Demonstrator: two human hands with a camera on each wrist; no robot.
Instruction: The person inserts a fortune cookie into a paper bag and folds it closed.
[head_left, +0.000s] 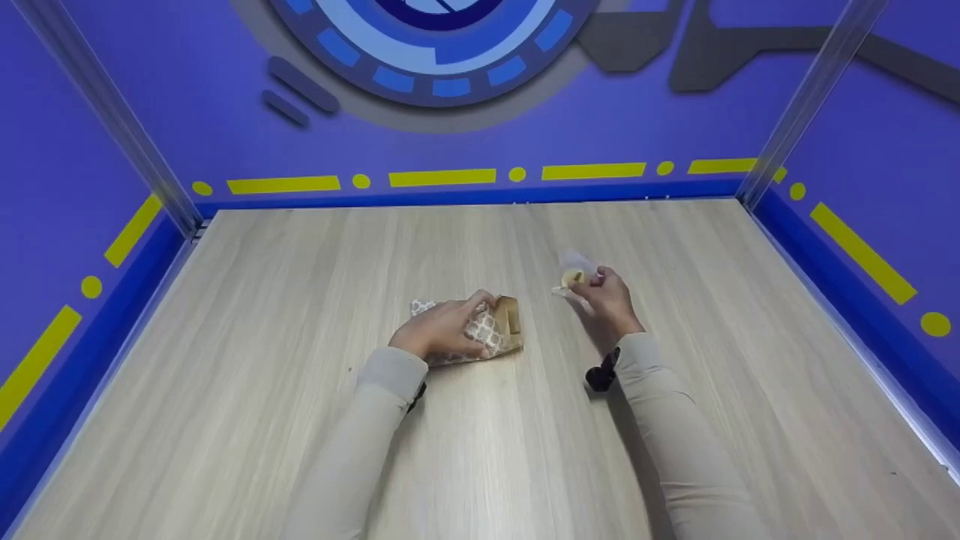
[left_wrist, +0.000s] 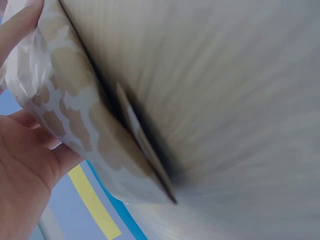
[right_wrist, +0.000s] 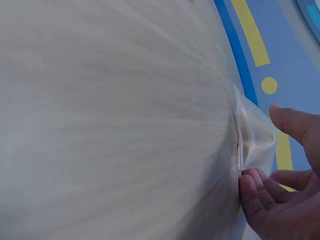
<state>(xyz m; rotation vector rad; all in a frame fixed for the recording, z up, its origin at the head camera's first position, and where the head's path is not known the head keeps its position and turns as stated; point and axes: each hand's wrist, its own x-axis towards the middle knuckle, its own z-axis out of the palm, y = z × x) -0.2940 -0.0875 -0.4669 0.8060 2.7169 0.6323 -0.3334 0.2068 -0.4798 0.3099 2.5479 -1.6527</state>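
Observation:
My left hand (head_left: 446,326) grips a small paper bag (head_left: 486,328) with a white-and-tan pattern. The bag lies on its side on the table, its plain brown mouth facing right. In the left wrist view, fingers curl over the bag's patterned side (left_wrist: 75,95), and a thin brown flap (left_wrist: 142,142) stands out beside the wood. To the right and farther back, my right hand (head_left: 611,304) holds a small clear plastic bag (head_left: 576,262) between thumb and fingers. Something pale yellow (head_left: 573,279) shows in it. The right wrist view has the clear bag's straight edge (right_wrist: 240,135) close against the table.
The light wooden table (head_left: 247,360) spreads around both hands. Blue panels (head_left: 450,150) with yellow marks stand along its back and sides, with metal posts (head_left: 806,105) at the corners. A black strap device (head_left: 602,373) sits at the right wrist.

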